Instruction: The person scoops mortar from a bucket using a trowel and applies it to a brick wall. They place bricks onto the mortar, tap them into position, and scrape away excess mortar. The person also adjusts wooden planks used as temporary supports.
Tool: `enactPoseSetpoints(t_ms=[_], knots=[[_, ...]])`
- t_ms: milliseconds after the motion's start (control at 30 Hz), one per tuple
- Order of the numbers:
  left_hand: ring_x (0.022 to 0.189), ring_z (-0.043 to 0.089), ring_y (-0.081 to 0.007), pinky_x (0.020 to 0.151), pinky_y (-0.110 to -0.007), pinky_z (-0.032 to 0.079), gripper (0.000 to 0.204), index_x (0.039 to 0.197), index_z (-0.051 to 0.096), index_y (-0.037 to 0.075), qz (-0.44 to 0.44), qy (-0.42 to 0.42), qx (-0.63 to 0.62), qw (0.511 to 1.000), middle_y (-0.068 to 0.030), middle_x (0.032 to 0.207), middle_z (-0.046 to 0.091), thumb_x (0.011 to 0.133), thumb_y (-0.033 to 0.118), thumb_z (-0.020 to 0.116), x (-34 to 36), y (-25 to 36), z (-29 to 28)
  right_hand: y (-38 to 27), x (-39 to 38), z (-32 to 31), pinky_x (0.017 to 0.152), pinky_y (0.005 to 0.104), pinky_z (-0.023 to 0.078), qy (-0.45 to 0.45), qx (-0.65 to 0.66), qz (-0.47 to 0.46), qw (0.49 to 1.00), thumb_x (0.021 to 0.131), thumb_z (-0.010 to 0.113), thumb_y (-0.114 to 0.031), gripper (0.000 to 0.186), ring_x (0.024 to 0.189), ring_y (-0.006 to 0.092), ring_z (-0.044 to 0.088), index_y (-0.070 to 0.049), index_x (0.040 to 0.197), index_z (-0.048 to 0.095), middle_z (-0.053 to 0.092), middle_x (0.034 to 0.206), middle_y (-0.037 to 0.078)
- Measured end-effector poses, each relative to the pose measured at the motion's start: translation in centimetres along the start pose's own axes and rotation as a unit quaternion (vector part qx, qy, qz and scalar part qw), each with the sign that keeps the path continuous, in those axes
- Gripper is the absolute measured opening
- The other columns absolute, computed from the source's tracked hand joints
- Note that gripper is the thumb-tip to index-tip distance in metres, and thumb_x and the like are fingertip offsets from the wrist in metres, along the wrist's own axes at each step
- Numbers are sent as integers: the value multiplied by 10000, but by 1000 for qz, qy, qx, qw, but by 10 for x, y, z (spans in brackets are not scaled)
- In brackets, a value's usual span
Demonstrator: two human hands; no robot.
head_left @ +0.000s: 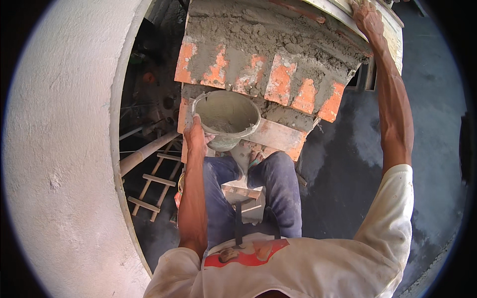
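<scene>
White shirt [308, 268] below, left hand [195, 136] clenched on mortar bucket [226, 119] rim — right hand [366, 17] probably flat, ungripped, on board [392, 30] — tilted bucket could spill onto brick wall [268, 64].

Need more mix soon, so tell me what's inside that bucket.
The bucket, held at its rim by the left hand, holds a low layer of grey mortar. Its walls are smeared. The near wall hides part of the bottom.

head camera looks steeply down, close above bucket [226, 119]
</scene>
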State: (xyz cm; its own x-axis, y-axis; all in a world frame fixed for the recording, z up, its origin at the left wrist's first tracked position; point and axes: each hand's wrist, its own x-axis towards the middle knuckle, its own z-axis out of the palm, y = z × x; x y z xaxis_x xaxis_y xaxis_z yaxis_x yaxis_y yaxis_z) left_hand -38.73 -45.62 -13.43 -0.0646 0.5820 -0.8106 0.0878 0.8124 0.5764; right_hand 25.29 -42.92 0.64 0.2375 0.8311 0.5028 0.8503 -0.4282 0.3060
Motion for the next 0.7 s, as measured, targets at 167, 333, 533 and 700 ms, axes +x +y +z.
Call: enactPoseSetpoints(t_ms=[167, 333, 533, 700], knots=[[622, 629, -158, 507, -318, 618, 429, 1138, 630, -64, 108, -27, 10, 994, -116, 891, 670, 1077, 358, 587, 18, -13, 26, -6, -4, -24, 858, 562, 513, 41, -100, -16, 994, 1031, 581, -297, 318, 1022, 448, 601, -105, 1260, 689, 603, 1156, 224], [545, 537, -88, 433, -270, 594, 393, 1155, 663, -54, 196, -12, 0, 980, -26, 795, 553, 1050, 323, 626, 25, -4, 32, -45, -22, -55, 930, 556, 533, 18, 91, 115, 989, 1030, 583, -265, 458, 1154, 485, 572, -86, 1452, 576, 583, 1265, 247], [528, 509, -62, 418, -272, 553, 333, 1048, 687, 19, 204, -62, -55, 975, 40, 739, 457, 996, 347, 709, 63, -4, 37, -120, -191, -145, 559, 314, 484, -176, 460, 190, 849, 1057, 615, -393, 391, 613, 152, 598, -49, 1241, 638, 651, 809, 57], [499, 477, -73, 399, -269, 513, 320, 983, 657, 36, 214, -50, -70, 973, 46, 706, 423, 1009, 355, 671, 73, -4, 24, -115, -305, -125, 434, 264, 338, -379, 524, 275, 711, 1074, 586, -319, 278, 512, 56, 453, -59, 1132, 665, 520, 699, -27]])
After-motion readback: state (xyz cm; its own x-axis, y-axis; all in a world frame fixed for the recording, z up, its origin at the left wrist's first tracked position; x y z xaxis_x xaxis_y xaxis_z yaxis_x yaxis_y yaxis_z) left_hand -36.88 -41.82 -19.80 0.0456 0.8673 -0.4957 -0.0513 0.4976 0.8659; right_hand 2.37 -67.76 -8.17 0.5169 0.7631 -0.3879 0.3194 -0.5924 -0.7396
